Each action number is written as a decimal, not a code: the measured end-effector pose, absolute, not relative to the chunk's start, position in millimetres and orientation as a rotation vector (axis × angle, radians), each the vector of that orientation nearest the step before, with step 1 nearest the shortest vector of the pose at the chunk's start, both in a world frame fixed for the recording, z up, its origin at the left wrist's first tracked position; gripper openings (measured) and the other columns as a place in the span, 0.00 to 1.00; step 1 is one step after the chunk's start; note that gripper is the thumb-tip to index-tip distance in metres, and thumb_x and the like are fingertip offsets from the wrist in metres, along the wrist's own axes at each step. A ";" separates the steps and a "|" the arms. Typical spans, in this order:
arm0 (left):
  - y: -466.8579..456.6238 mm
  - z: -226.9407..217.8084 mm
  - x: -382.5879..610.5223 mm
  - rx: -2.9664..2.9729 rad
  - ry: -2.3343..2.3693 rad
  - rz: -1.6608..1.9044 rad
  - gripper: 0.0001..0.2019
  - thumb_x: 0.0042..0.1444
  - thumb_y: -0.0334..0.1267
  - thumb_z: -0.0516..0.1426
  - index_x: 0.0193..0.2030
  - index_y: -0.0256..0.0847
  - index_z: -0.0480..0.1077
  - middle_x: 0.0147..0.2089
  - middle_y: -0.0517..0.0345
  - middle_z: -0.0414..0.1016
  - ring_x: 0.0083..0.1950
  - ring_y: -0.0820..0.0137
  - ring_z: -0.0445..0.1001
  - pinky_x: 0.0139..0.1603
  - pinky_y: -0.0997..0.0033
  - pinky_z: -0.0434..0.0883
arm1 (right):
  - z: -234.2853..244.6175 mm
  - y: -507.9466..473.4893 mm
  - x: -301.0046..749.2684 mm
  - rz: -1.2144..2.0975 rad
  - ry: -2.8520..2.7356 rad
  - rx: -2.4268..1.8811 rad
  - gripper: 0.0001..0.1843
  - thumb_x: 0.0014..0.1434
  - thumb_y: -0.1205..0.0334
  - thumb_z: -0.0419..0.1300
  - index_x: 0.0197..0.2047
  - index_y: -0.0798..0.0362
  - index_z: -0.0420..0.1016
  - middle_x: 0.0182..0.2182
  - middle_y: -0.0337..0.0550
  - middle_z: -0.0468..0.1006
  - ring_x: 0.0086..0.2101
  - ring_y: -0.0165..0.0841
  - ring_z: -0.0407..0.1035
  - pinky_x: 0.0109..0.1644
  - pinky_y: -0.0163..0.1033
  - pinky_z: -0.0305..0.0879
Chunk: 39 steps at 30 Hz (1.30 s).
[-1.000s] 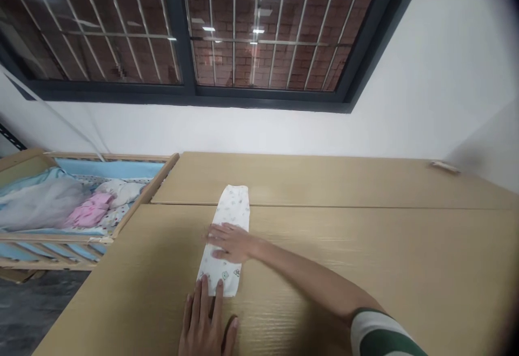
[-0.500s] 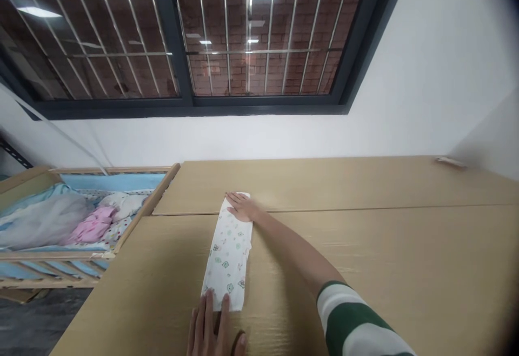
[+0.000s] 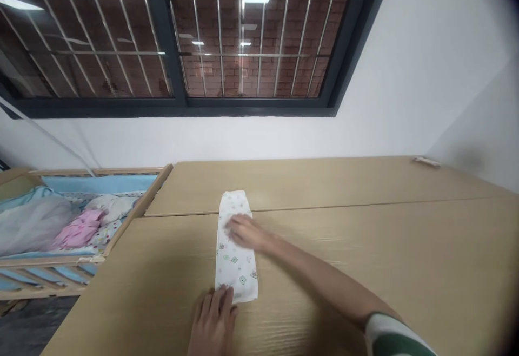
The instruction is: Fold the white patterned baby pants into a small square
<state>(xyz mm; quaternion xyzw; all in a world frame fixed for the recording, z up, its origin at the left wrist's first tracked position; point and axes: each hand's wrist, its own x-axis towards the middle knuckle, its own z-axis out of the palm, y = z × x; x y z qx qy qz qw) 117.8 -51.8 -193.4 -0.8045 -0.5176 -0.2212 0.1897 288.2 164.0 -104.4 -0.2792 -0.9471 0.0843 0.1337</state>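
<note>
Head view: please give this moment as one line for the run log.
cloth: white, printed, folded strip on table | left hand: at near end of cloth | right hand: on middle of cloth

- The right hand is blurred for me, and it hides the middle of the white printed cloth.
- I lose the left hand at the wrist, cut off by the bottom edge.
- The bottom edge also cuts off the striped sleeve.
- The wooden crib runs off the left edge.
- I can't tell what kind of garment the bunched pink fabric is.
- The small tan object on the far edge of the table is too small for me to identify.
- The cloth's print is too small for me to read.
</note>
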 end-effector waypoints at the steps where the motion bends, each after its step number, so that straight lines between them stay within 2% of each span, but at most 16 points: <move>1: -47.9 -190.3 112.5 -2.315 -1.433 -0.627 0.15 0.67 0.35 0.54 0.59 0.43 0.71 0.53 0.52 0.79 0.49 0.61 0.77 0.49 0.61 0.75 | -104.0 139.9 297.3 0.359 -2.770 -0.721 0.18 0.71 0.58 0.52 0.57 0.54 0.75 0.49 0.53 0.77 0.50 0.40 0.72 0.56 0.45 0.67; 3: -42.0 -183.1 105.8 -2.398 -1.400 -0.652 0.14 0.68 0.30 0.51 0.57 0.42 0.71 0.50 0.52 0.79 0.48 0.63 0.78 0.46 0.64 0.76 | -104.1 95.4 317.0 0.486 -2.813 -0.611 0.17 0.71 0.52 0.54 0.54 0.53 0.77 0.45 0.49 0.78 0.47 0.39 0.72 0.54 0.42 0.68; 7: -45.6 -172.2 103.5 -2.393 -1.339 -0.752 0.17 0.66 0.23 0.46 0.54 0.40 0.71 0.46 0.53 0.80 0.44 0.63 0.79 0.44 0.64 0.76 | -110.9 29.9 347.1 0.367 -2.795 -0.651 0.23 0.68 0.49 0.60 0.59 0.55 0.73 0.49 0.52 0.77 0.51 0.42 0.71 0.58 0.46 0.67; 12: -75.0 -168.8 105.1 -2.413 -1.203 -0.783 0.18 0.69 0.26 0.44 0.54 0.39 0.72 0.43 0.54 0.81 0.42 0.66 0.80 0.44 0.69 0.76 | -125.6 -14.8 357.7 -0.034 -2.764 -0.595 0.17 0.71 0.70 0.52 0.60 0.60 0.70 0.50 0.53 0.79 0.49 0.40 0.72 0.59 0.46 0.67; 14: -84.6 -164.2 107.6 -2.395 -1.151 -0.834 0.14 0.71 0.31 0.46 0.52 0.40 0.73 0.42 0.55 0.81 0.39 0.67 0.80 0.43 0.70 0.76 | -124.1 -22.8 356.6 -0.101 -2.769 -0.555 0.17 0.71 0.72 0.51 0.60 0.61 0.69 0.48 0.54 0.80 0.47 0.41 0.73 0.57 0.47 0.69; 16: -89.0 -154.7 110.5 -2.393 -1.140 -0.905 0.13 0.72 0.39 0.48 0.50 0.40 0.73 0.39 0.54 0.81 0.36 0.66 0.80 0.40 0.68 0.77 | -115.2 -25.0 354.5 -0.032 -2.754 -0.580 0.15 0.71 0.70 0.51 0.58 0.60 0.70 0.44 0.53 0.81 0.43 0.40 0.74 0.54 0.47 0.70; 18: -88.8 -140.5 112.1 -2.449 -1.169 -0.968 0.14 0.72 0.42 0.48 0.51 0.40 0.72 0.37 0.54 0.81 0.34 0.66 0.79 0.38 0.67 0.77 | -100.0 -22.8 353.0 0.132 -2.719 -0.645 0.14 0.70 0.70 0.50 0.55 0.58 0.71 0.41 0.51 0.81 0.41 0.39 0.75 0.52 0.45 0.71; 21: -83.1 -115.1 110.7 -2.564 -1.227 -1.083 0.11 0.72 0.35 0.48 0.52 0.42 0.71 0.36 0.58 0.80 0.34 0.70 0.79 0.38 0.71 0.76 | -71.5 -16.6 353.6 0.434 -2.634 -0.745 0.13 0.69 0.70 0.48 0.51 0.55 0.70 0.39 0.49 0.79 0.39 0.38 0.74 0.47 0.42 0.72; 24: -72.6 -94.1 108.6 -2.561 -1.317 -1.283 0.09 0.71 0.36 0.52 0.53 0.44 0.70 0.35 0.61 0.79 0.33 0.72 0.78 0.39 0.73 0.75 | -47.2 -11.2 356.3 0.694 -2.500 -0.850 0.13 0.70 0.67 0.48 0.54 0.52 0.68 0.42 0.48 0.78 0.43 0.38 0.74 0.48 0.42 0.72; 27: -56.7 -85.4 108.6 -2.482 -1.435 -1.455 0.07 0.71 0.40 0.55 0.51 0.46 0.72 0.32 0.64 0.77 0.31 0.72 0.77 0.35 0.75 0.73 | -35.9 -7.3 356.6 0.878 -2.374 -0.950 0.15 0.72 0.64 0.48 0.59 0.49 0.64 0.52 0.49 0.77 0.51 0.38 0.72 0.55 0.44 0.69; 30: -38.5 -91.2 108.1 -2.435 -1.601 -1.484 0.07 0.70 0.43 0.55 0.46 0.46 0.74 0.31 0.64 0.76 0.31 0.71 0.76 0.34 0.74 0.73 | -40.1 -4.6 354.3 0.941 -2.347 -0.978 0.23 0.70 0.58 0.56 0.66 0.48 0.60 0.60 0.51 0.71 0.59 0.42 0.67 0.61 0.47 0.65; 32: -26.5 -99.6 105.8 -2.424 -1.687 -1.451 0.10 0.70 0.46 0.55 0.44 0.45 0.74 0.32 0.62 0.77 0.33 0.70 0.77 0.36 0.72 0.74 | -48.1 -1.5 353.8 0.942 -2.345 -0.962 0.27 0.68 0.58 0.59 0.67 0.48 0.59 0.60 0.51 0.71 0.59 0.42 0.66 0.62 0.47 0.64; 36: 4.5 -107.3 97.9 -2.507 -1.752 -1.308 0.14 0.71 0.48 0.51 0.46 0.45 0.74 0.39 0.58 0.80 0.41 0.65 0.78 0.44 0.67 0.74 | -60.8 21.8 355.6 0.889 -2.237 -0.954 0.16 0.72 0.62 0.52 0.61 0.49 0.67 0.51 0.49 0.75 0.51 0.38 0.70 0.57 0.44 0.68; 39: 41.9 -97.7 95.2 -2.552 -1.808 -1.177 0.16 0.71 0.48 0.49 0.46 0.43 0.74 0.41 0.55 0.79 0.45 0.63 0.77 0.49 0.62 0.73 | -66.2 60.8 352.0 0.805 -2.157 -0.975 0.11 0.70 0.61 0.55 0.53 0.51 0.73 0.47 0.48 0.75 0.47 0.39 0.71 0.53 0.44 0.68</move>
